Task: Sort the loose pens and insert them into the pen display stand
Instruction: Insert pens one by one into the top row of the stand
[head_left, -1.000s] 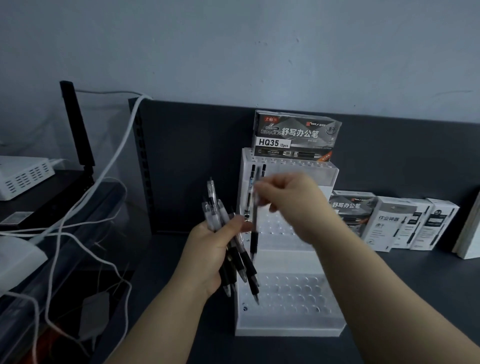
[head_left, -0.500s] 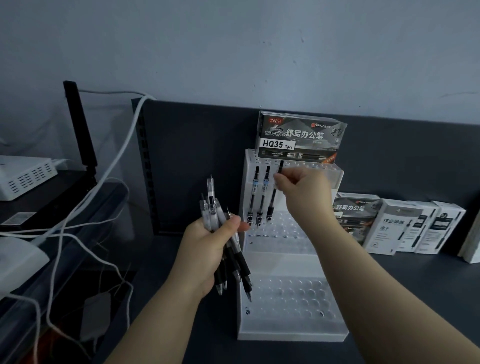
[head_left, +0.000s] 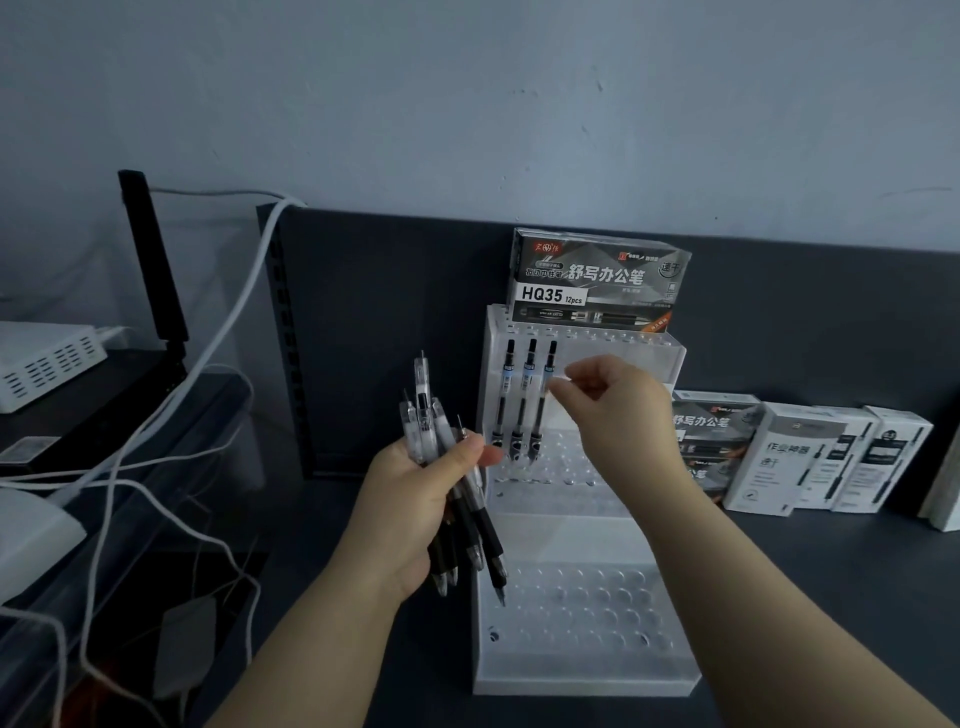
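Three pens (head_left: 530, 395) stand in the pen display stand's (head_left: 649, 670) top row. My right hand (head_left: 618, 410) hangs loosely curled and empty beside the third. My left hand (head_left: 415, 504) grips the bundle of loose pens (head_left: 423, 410), not yet inserted.

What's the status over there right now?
Left hand grips pen bundle. Right hand empty, loosely curled. Three pens upright in stand, top row. Nothing blocking free holes.
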